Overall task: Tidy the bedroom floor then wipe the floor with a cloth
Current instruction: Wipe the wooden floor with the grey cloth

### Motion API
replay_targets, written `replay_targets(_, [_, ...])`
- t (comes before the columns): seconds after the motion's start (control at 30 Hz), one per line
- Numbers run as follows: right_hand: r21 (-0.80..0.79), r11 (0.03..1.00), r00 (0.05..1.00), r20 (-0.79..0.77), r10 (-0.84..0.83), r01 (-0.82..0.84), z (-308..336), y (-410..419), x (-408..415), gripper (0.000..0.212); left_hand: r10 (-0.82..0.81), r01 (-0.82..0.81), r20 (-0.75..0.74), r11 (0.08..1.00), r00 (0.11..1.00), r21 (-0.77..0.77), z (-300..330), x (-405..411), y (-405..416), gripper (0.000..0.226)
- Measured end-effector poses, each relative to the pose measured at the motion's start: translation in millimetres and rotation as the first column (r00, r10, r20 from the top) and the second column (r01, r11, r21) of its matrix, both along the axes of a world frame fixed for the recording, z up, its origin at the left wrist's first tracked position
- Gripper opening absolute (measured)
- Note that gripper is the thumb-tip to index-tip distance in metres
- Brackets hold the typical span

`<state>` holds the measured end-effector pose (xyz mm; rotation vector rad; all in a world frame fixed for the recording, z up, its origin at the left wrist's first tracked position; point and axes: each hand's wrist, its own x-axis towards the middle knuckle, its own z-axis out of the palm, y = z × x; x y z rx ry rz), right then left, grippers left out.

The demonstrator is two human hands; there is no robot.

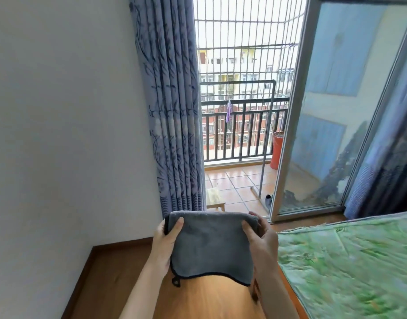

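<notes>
A folded grey cloth (211,247) with a dark edge hangs in front of me above the wooden floor (198,300). My left hand (164,245) pinches its upper left corner, thumb on the near face. My right hand (262,242) pinches the upper right corner the same way. The cloth is held spread between both hands, its lower edge hanging free with a small loop at the bottom left.
A bed with a green sheet (350,265) fills the right side. A white wall (59,134) stands to the left. Ahead hang a blue curtain (172,111) and an open glass door (324,111) to a tiled balcony with a small wooden stool (215,199).
</notes>
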<state>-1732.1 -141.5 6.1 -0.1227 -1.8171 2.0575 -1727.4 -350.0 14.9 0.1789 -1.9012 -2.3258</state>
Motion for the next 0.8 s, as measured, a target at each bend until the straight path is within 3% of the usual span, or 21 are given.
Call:
replay_targets(0.27, [-0.022,0.995,0.993,0.065,-0.094,0.096,-24.9,4.0,-83.0,0.021,-0.004,0.005,0.021,0.999,1.000,-0.047,-9.9,-97.9,4.7,0.017])
replay_targets(0.53, [-0.060,0.953,0.955,0.039,-0.294,0.296,1.8,3.1,-141.7,0.020,-0.227,0.230,0.033,0.968,0.973,-0.103,6.1,-213.6,12.6,0.024])
replay_targets(0.67, [-0.059,0.871,0.873,0.019,-0.488,0.488,4.1,22.0,-136.2,0.018,-0.386,0.383,0.012,0.909,0.922,-0.166,12.4,-246.6,50.0,0.029])
replay_targets(0.8, [-0.080,0.727,0.732,0.071,-0.678,0.682,1.6,53.8,-91.8,0.016,-0.560,0.545,-0.003,0.808,0.829,-0.224,6.3,-242.3,117.7,0.021])
